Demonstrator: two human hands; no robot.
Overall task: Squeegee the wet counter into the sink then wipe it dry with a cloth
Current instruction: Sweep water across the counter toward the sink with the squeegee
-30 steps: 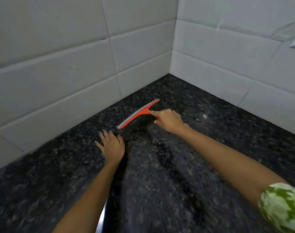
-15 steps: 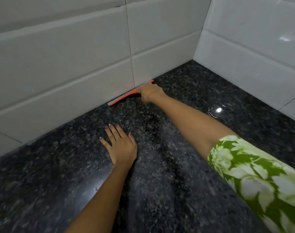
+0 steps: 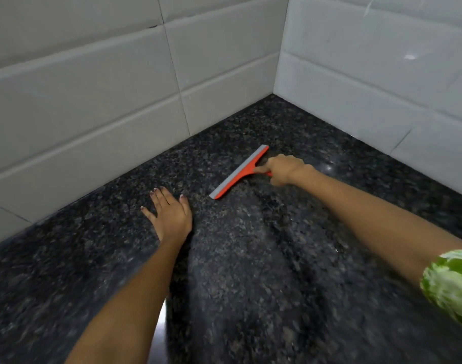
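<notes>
My right hand [image 3: 283, 169] is shut on the handle of an orange squeegee [image 3: 237, 173] with a grey rubber blade. The blade lies on the dark speckled granite counter [image 3: 251, 258], slanted from lower left to upper right, a short way out from the back wall. My left hand [image 3: 170, 215] rests flat on the counter with its fingers spread, just left of the blade's lower end and holding nothing. No sink bowl and no cloth are in view.
White tiled walls [image 3: 93, 101] meet in a corner [image 3: 280, 74] at the back right and border the counter on two sides. A thin strip of shiny metal [image 3: 160, 327] shows beside my left forearm at the bottom. Small wet glints [image 3: 328, 168] sit right of my right hand.
The squeegee was against the foot of the back wall half a second ago. It now sits farther out on the counter, toward me. My left hand stays flat in place.
</notes>
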